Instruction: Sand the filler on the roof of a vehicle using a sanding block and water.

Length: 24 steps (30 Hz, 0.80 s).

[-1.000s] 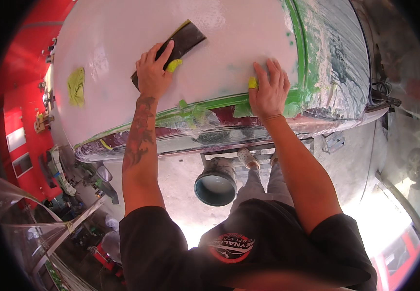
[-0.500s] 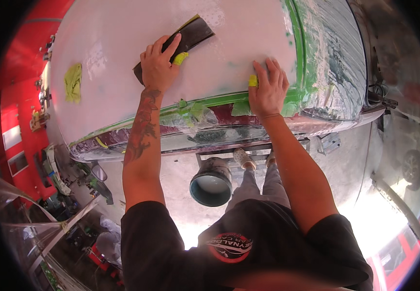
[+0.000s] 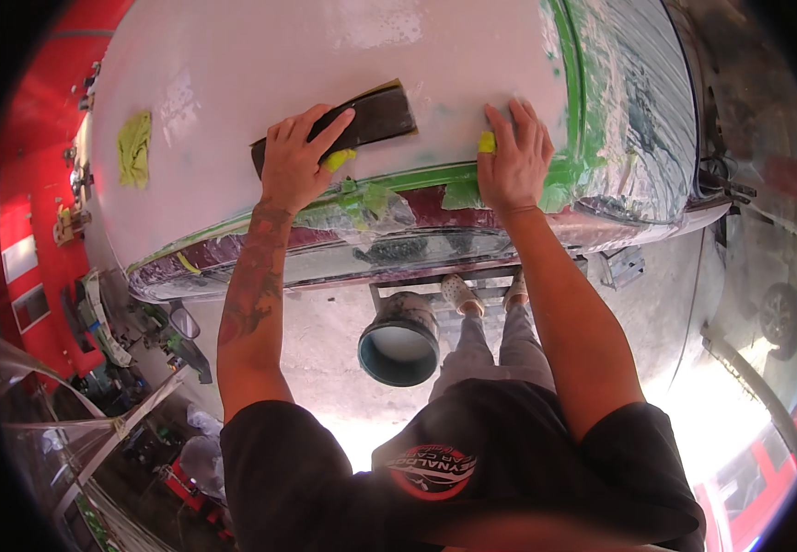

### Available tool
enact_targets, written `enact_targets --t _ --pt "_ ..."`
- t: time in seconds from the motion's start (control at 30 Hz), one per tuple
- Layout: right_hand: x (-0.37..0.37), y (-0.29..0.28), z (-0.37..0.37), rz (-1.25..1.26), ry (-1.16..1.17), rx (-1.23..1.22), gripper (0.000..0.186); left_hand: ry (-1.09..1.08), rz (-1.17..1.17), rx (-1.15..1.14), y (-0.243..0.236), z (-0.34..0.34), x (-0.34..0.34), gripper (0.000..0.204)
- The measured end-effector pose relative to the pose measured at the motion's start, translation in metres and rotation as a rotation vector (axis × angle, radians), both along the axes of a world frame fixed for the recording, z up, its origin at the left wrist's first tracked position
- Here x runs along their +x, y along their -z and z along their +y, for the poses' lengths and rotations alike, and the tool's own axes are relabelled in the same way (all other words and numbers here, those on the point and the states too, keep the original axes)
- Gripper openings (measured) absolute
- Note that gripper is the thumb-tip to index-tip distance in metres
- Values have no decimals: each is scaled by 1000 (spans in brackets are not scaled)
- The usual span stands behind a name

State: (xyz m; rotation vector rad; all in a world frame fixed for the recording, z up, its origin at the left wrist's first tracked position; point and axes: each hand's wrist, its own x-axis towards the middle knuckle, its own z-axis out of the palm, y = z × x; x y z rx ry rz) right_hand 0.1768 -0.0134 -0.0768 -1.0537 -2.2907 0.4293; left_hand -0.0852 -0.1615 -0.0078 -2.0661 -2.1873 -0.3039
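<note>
1. The step in hand looks like sanding a primed car panel: the left hand lies flat on a long dark sanding block, its grip spread along the near end, fingers pressing down rather than curled round.
2. The right hand rests open on the panel well to the right of the block, fingers splayed, holding nothing, with a small yellow piece at its thumb side.
3. Judging by this, the next stroke calls for even pressure and keeping the block short of the green masking tape beyond the right hand.
4. Plastic sheeting covers the body right of that tape.
5. A yellow-green patch sits far left of the left hand.
6. A dark bucket stands on the floor below both hands.
</note>
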Motion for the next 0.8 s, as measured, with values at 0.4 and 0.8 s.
enact_targets --t 0.4,0.8 --pt "-3 -7 -1 4 4 10 52 10 -76 -19 2 -17 34 74" --pt "-8 -11 -5 10 20 38 44 55 -70 -25 -4 -67 -9 74"
